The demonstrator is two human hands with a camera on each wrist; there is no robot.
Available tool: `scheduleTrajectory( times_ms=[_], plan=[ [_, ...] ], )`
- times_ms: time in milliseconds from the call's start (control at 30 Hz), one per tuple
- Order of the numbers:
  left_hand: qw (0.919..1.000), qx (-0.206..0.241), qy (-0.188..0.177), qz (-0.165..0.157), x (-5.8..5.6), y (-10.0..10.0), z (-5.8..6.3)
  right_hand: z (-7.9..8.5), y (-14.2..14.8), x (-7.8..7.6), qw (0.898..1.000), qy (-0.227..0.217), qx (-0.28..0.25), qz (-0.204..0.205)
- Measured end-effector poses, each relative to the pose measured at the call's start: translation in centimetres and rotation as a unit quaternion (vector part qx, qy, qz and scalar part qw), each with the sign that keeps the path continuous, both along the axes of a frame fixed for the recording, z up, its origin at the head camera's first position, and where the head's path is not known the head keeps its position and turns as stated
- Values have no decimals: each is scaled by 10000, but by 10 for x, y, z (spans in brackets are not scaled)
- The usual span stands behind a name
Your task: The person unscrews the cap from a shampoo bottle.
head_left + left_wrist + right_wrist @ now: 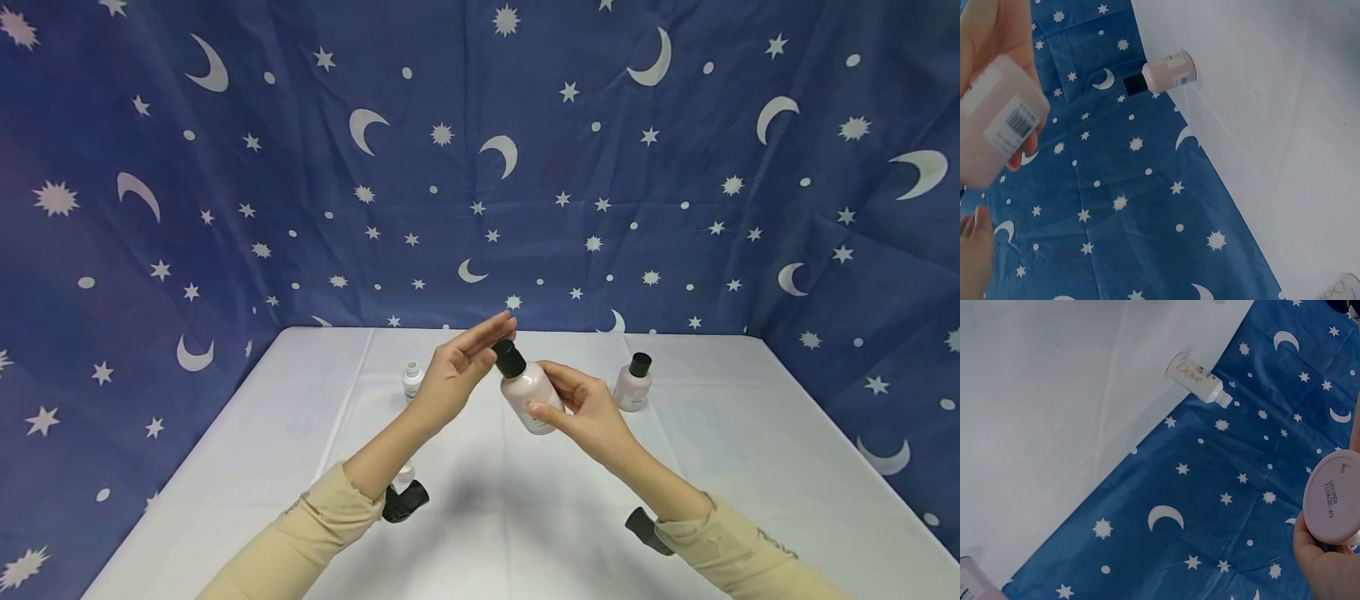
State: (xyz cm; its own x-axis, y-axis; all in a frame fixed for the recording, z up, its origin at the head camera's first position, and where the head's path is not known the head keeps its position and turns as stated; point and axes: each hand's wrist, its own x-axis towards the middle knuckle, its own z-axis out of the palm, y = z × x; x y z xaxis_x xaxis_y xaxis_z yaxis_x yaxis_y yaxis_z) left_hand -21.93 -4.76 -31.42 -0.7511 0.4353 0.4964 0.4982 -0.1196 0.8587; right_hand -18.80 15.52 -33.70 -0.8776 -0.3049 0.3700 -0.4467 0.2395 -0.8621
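While white bottle (412,381) (neck bare and threaded, gold "Dove" lettering legible from right wrist view) stands on white table (570,517), lower part hidden, left hand (459,367) is raised beside it, fingers straight, thumb near black cap (510,359); cannot tell whether touching. Next, cap sits on pale pink bottle (527,392), held above table, tilted, top toward upper left. Right hand (590,412) grips bottle's body between thumb and fingers. Farther right, second pink bottle (632,388), black-capped, upright on table.
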Motion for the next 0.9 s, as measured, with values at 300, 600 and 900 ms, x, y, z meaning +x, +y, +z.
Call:
scheduleTrajectory(
  times_ms=[300, 600, 900],
  plan=[
    [9961, -542, 256, -652, 2, -10, -3, -2, 0, -1, 10000, -11, -26, 20],
    [9992, 234, -167, -274, 3, -4, -7, -2, -1, 1, 10000, 2, 54, -67],
    [9952, 674, -345, 627, 5, 4, -10, -2, -3, 4, 10000, 34, 52, -40]
  ],
)
